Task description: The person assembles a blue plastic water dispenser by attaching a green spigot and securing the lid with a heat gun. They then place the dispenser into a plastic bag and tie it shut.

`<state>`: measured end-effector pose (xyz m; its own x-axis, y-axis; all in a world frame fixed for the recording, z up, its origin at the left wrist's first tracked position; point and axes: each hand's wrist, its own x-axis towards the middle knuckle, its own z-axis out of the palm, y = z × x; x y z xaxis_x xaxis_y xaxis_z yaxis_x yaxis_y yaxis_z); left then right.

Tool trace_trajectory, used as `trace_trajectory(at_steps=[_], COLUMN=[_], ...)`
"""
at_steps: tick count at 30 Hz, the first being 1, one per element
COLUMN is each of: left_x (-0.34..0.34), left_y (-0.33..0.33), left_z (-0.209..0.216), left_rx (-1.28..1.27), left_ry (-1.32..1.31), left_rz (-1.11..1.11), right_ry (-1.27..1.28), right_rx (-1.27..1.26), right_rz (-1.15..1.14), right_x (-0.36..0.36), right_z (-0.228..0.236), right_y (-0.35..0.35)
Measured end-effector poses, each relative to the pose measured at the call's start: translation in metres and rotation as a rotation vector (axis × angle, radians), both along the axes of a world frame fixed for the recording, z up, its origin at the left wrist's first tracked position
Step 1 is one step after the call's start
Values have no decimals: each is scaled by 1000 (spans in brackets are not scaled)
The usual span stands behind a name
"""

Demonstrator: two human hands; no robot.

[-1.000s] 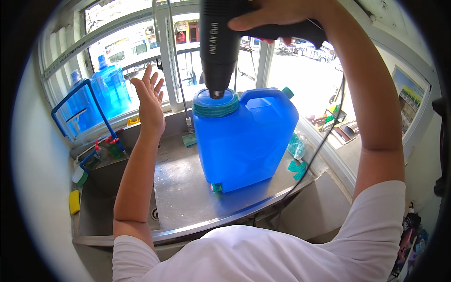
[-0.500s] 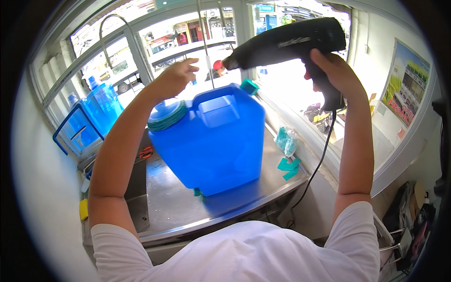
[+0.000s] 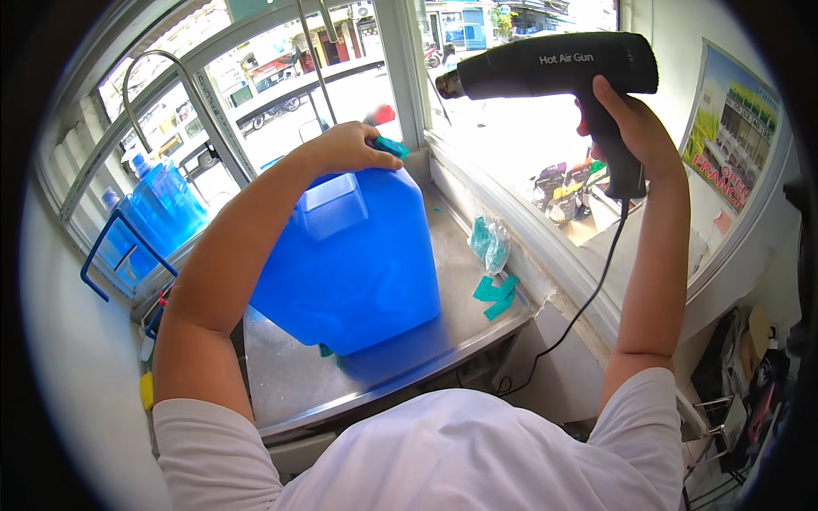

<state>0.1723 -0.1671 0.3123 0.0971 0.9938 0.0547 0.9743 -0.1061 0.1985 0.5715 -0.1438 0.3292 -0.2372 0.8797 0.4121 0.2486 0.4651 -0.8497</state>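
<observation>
A large blue plastic water jug (image 3: 354, 264) stands on a stainless steel counter (image 3: 383, 366). My left hand (image 3: 345, 145) rests on its top far corner, fingers curled over a small teal cap (image 3: 390, 146). My right hand (image 3: 635, 128) is raised high to the right of the jug and grips the handle of a black hot air gun (image 3: 554, 68). The gun's nozzle points left toward the window, well above the jug. Its black cord (image 3: 588, 298) hangs down past the counter edge.
Teal seal pieces (image 3: 494, 294) and a clear bag of them (image 3: 487, 243) lie on the counter to the right. Another blue water bottle (image 3: 166, 204) stands in a blue metal rack (image 3: 128, 255) at the left. A curved tap (image 3: 149, 72) and window frames rise behind.
The hot air gun has lifted off the jug's mouth and swung up to the right. My left hand has come down from open air onto the jug's top.
</observation>
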Motion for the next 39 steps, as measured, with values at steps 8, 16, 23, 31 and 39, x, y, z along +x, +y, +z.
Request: trace_trajectory(at_steps=[8, 16, 23, 31, 39], left_x=[8, 4, -23, -8, -35], left_y=[-15, -19, -89, -150, -243], left_z=[5, 1, 29, 11, -23], left_rx=[-31, 26, 183, 367, 451], left_ry=[-25, -15, 55, 29, -145], left_rz=[90, 141, 253, 255, 321], right_ry=[-183, -289, -614, -904, -643], right_rx=[-88, -27, 248, 155, 16], right_rz=[102, 179, 244, 272, 259], right_x=[-7, -26, -85, -139, -108], right_z=[1, 27, 91, 158, 95], right_y=[28, 33, 32, 52, 114])
